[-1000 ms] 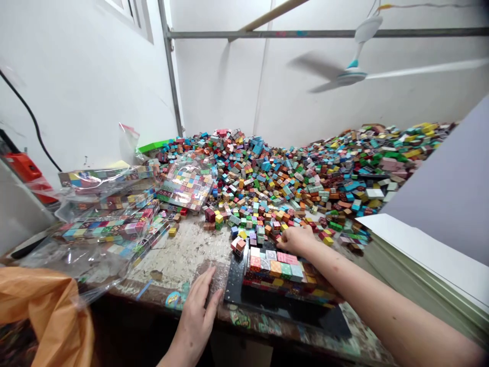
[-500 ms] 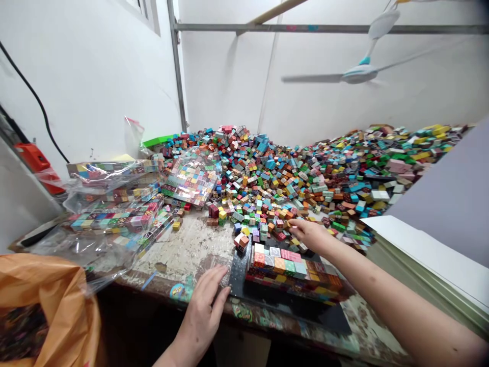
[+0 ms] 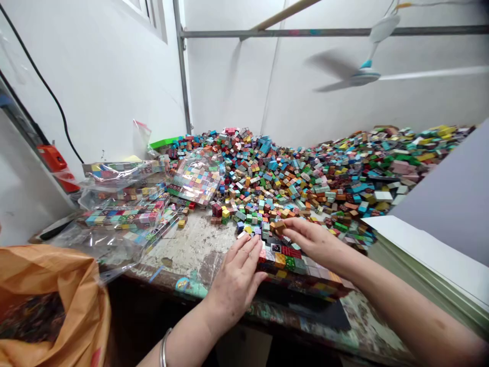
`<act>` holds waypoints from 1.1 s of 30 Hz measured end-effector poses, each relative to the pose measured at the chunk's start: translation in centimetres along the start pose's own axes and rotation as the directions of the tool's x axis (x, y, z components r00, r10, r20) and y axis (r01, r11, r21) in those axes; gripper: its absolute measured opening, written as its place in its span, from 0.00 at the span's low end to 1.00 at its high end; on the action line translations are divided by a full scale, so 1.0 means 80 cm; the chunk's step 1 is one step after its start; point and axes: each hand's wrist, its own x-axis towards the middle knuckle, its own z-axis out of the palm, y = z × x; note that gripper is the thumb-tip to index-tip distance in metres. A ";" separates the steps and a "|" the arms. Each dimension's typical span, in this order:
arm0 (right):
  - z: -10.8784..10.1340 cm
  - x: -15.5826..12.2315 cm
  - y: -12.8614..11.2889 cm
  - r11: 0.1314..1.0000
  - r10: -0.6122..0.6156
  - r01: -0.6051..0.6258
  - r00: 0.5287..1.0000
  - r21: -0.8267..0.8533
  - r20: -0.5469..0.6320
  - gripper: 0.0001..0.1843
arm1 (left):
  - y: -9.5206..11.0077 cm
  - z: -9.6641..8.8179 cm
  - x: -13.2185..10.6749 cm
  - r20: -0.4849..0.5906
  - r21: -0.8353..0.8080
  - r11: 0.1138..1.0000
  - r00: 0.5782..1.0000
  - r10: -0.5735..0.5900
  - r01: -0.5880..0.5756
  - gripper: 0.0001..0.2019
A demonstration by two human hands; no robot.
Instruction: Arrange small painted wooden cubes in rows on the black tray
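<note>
My right hand [image 3: 311, 239] pinches a small brown block [image 3: 280, 227] between thumb and fingertips, just above the back edge of a neat stack of coloured blocks [image 3: 290, 262]. My left hand [image 3: 239, 275] lies at the left end of that stack, fingers stretched out and thumb apart, with nothing visible in its grip. The fingertips appear to touch the stack's end, though the contact is partly hidden. Patterned squares in red, orange, green and grey face up on the stack. It rests on a black board [image 3: 324, 309] near the table's front edge.
Loose coloured blocks [image 3: 305, 178] are heaped along the wall. Plastic-wrapped block sets [image 3: 122, 216] pile up at left, beside a wrapped patterned panel [image 3: 196, 178]. An orange bag [image 3: 76, 280] stands front left. White sheets [image 3: 431, 255] flank the right side. A fan [image 3: 364, 76] spins overhead.
My left hand has moved right and forward from the table onto the stack's left end. My right hand has drawn slightly left with the brown block in its fingers.
</note>
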 end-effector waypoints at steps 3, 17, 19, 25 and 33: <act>0.004 -0.012 -0.027 0.995 -0.067 0.065 0.998 0.071 0.018 0.13 | 0.008 0.008 0.010 0.034 0.084 0.996 0.999 0.003 -0.006 0.24; 0.017 -0.009 -0.026 0.909 -0.126 0.116 0.992 -0.400 0.002 0.07 | 0.012 0.015 0.012 0.016 0.196 0.980 1.000 0.011 -0.014 0.19; 0.018 -0.009 -0.026 0.877 -0.123 0.116 0.992 -0.466 0.017 0.08 | 0.014 0.017 0.011 0.012 0.199 0.980 1.000 0.003 -0.005 0.20; 0.017 -0.011 -0.040 0.812 -0.110 0.134 0.991 -0.568 0.076 0.10 | 0.018 0.023 0.010 0.008 0.222 0.975 1.000 -0.020 0.018 0.21; 0.019 -0.001 -0.057 0.736 -0.082 0.140 0.990 -0.663 0.118 0.09 | 0.018 0.023 0.009 0.001 0.241 0.970 1.000 -0.031 0.030 0.21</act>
